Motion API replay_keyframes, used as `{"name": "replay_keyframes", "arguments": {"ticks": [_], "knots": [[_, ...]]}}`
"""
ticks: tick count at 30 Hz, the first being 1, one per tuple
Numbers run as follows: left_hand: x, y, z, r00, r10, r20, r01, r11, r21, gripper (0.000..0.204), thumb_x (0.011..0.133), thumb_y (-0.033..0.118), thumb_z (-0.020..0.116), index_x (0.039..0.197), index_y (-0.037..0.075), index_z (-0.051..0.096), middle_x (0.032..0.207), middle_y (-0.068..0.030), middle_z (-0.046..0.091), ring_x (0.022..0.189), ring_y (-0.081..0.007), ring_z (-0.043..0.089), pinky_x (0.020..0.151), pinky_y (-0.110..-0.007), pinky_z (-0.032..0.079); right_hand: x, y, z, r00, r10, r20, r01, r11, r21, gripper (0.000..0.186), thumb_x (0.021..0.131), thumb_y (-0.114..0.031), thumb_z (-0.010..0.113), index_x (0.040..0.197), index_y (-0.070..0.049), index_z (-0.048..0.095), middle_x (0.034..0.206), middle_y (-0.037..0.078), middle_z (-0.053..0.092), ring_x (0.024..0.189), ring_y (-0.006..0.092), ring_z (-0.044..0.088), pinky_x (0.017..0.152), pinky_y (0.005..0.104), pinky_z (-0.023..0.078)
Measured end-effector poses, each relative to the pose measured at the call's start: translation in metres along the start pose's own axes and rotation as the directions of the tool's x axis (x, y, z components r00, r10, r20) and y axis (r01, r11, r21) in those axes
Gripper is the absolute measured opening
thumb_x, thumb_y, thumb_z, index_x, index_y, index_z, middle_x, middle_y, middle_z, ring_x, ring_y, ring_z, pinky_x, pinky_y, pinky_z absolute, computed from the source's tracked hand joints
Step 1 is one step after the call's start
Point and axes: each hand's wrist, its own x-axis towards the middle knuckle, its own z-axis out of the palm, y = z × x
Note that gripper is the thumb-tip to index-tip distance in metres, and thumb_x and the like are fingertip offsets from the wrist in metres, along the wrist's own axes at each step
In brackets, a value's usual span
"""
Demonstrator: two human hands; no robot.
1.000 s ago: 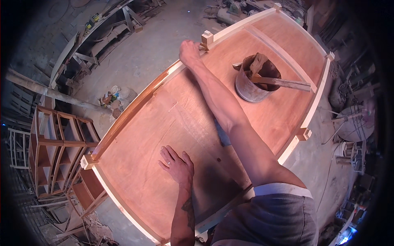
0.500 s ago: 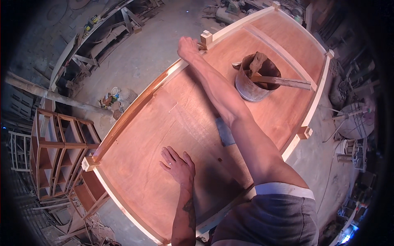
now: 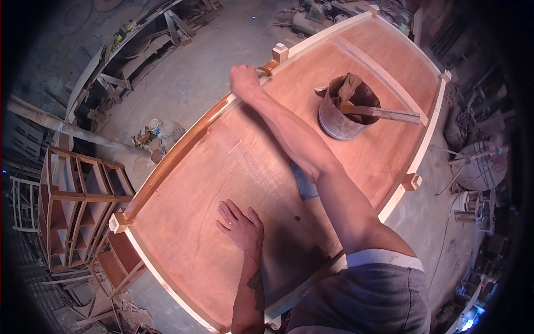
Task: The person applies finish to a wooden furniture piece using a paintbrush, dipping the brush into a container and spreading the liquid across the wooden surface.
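Note:
My right hand [image 3: 245, 83] is closed around what looks like a small brush [image 3: 263, 73], mostly hidden, at the pale wooden rail [image 3: 303, 43] edging a large reddish plywood panel [image 3: 389, 156]. Glossy amber-brown coats parts of that rail on either side of the hand. My left hand [image 3: 239, 225] lies flat on the panel, fingers spread. Beyond my right forearm stands a metal bucket [image 3: 339, 125] with a brown rag and a wooden stick in it. A grey-blue piece [image 3: 303, 183] is partly hidden under the arm.
Wooden corner blocks stick up from the panel's rim. At left are brown open shelf units [image 3: 78, 195], a long pole [image 3: 100, 133] and a pile of buckets [image 3: 169, 131]. Timber and offcuts [image 3: 167, 30] lie behind; a drum [image 3: 481, 164] and other clutter line the right side.
My right hand has shifted left and slightly down along the rail, exposing amber-brown wood beside the upper block. My left hand has barely moved.

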Motion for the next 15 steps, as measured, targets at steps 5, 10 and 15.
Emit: {"name": "replay_keyframes", "arguments": {"ticks": [5,10,15], "knots": [[0.000,0.001,0.002,1.000,0.005,0.013,-0.005,1.000,-0.011,0.068,0.094,0.033,0.045,0.149,-0.004,0.029,0.157,-0.0221,0.026,0.147,-0.0356,0.023,0.117,-0.058,0.013,0.003,0.028,-0.014,0.998,0.047,-0.038,-0.045,0.998,0.042,0.017,0.077,0.001,0.057,0.084,0.005,0.072,0.088,0.023,0.069,0.075,0.0387,0.065,0.073,0.0454,0.053],[0.001,-0.002,0.001,1.000,-0.006,0.003,0.006,1.000,-0.027,0.068,0.094,0.033,0.045,0.149,-0.004,0.029,0.158,-0.0216,0.026,0.147,-0.0357,0.024,0.117,-0.057,0.013,-0.020,-0.004,-0.005,0.997,-0.071,-0.030,0.072,0.997,0.011,0.014,0.075,0.001,0.059,0.080,0.004,0.071,0.080,0.023,0.068,0.067,0.0372,0.064,0.069,0.0429,0.054],[0.002,-0.001,-0.001,1.000,-0.011,-0.006,0.011,1.000,-0.028,0.069,0.094,0.034,0.046,0.149,-0.004,0.029,0.157,-0.0213,0.027,0.146,-0.0357,0.024,0.117,-0.057,0.013,-0.071,-0.058,0.020,0.948,-0.319,0.015,0.319,0.947,-0.035,0.011,0.074,0.001,0.060,0.077,0.003,0.070,0.080,0.021,0.067,0.069,0.0354,0.063,0.072,0.0436,0.053]]}}
